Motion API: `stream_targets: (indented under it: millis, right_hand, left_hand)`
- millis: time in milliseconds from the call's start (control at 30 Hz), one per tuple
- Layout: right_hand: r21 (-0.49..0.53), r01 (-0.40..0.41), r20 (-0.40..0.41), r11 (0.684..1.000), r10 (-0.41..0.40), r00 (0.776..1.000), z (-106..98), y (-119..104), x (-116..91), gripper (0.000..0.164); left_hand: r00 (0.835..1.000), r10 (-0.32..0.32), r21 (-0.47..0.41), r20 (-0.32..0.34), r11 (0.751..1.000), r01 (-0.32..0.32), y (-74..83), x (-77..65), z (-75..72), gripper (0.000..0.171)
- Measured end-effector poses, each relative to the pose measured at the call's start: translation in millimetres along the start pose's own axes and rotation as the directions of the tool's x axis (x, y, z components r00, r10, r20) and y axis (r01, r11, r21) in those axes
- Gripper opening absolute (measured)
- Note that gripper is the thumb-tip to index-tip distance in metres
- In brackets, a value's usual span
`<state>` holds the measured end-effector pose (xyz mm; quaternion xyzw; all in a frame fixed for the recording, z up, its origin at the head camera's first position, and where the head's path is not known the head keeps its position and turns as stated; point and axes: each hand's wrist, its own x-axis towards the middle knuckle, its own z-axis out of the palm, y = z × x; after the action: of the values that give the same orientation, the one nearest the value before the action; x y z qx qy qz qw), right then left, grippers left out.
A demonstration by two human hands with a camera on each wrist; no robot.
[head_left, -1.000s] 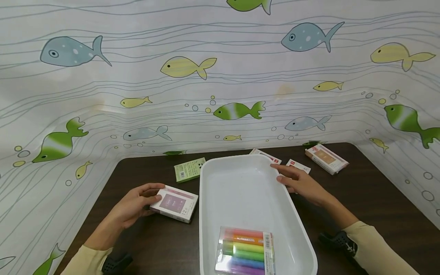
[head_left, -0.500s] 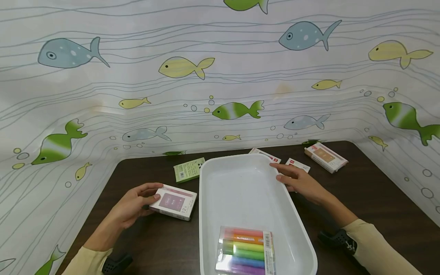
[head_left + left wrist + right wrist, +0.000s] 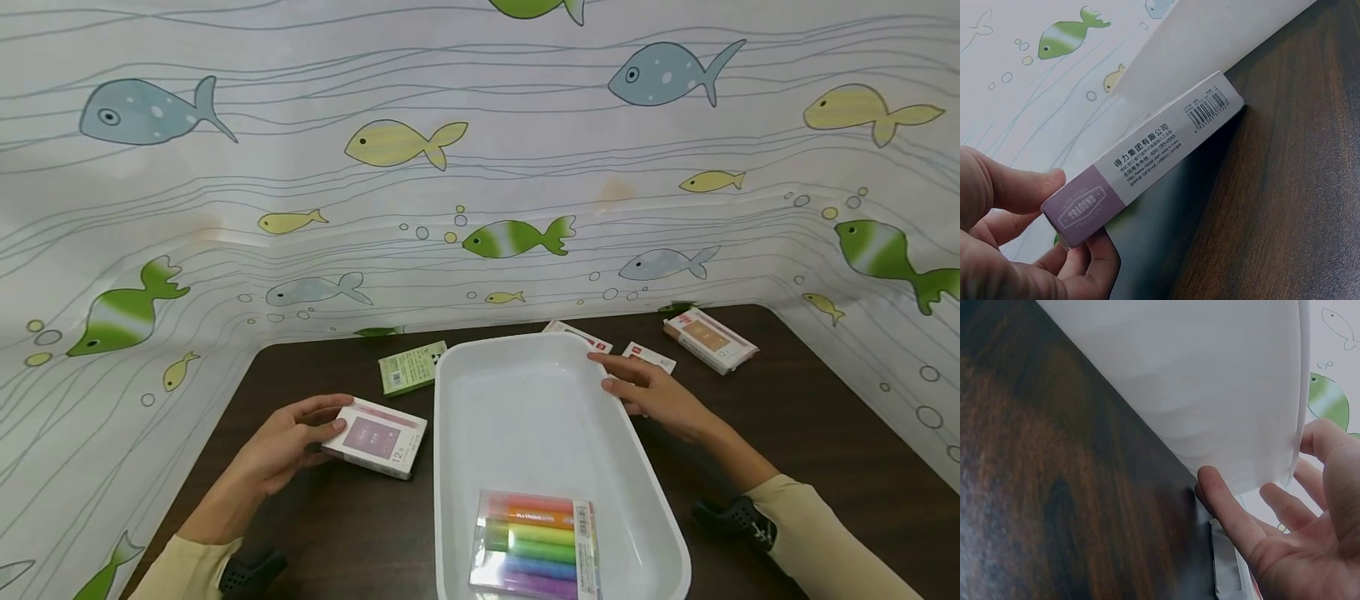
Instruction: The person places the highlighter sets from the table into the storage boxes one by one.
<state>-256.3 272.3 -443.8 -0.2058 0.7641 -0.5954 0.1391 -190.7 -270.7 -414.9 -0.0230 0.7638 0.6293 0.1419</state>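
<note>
My left hand [image 3: 281, 446] holds a thin white box [image 3: 408, 437] with a purple label marked 12, thumb on top and fingers at the near end. The left wrist view shows the purple end of the carton [image 3: 1172, 137] and a barcode along its side. Just right of the box is a long white plastic tray [image 3: 517, 425]. Inside it, at the near end, lies a clear pack of rainbow-coloured thick pens [image 3: 532, 546]. My right hand [image 3: 663, 400] touches the tray's far right rim with loosely extended fingers; one fingertip [image 3: 1209, 478] lies against the outer wall.
A green box [image 3: 408, 369] lies by the tray's far left side. Beyond its far right corner are two white-and-red packs [image 3: 581, 336], [image 3: 649, 357], partly hidden, and a white-and-orange box [image 3: 710, 340]. A fish-print sheet [image 3: 420, 275] rises behind the dark wooden table [image 3: 352, 533].
My left hand and the box in it have shifted slightly left, a little farther from the tray. The right hand keeps its place at the rim.
</note>
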Motion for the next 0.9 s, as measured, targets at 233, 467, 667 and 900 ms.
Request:
stream_targets:
  millis: [233,467,667,900]
  right_hand:
    - [-0.007,-0.011,-0.005,1.000,0.011,1.000,0,-2,-1,0.052]
    - [-0.023,-0.012,-0.013,1.000,0.011,1.000,0,-5,-1,0.051]
    - [-0.025,-0.009,-0.011,1.000,0.009,1.000,-1,-3,-1,0.053]
    - [-0.023,-0.014,-0.014,1.000,0.014,1.000,0,-1,0,0.053]
  left_hand:
    - [1.000,-0.001,0.002,-0.005,1.000,0.001,2.2,0.3,-1.7,0.051]
    - [1.000,0.014,-0.020,0.005,1.000,-0.014,7.1,-0.5,-5.7,0.053]
    - [1.000,0.006,-0.071,0.023,0.997,-0.005,9.7,-2.1,-7.7,0.053]
    - [0.998,0.019,-0.119,0.067,0.993,-0.011,14.4,-6.2,-3.4,0.051]
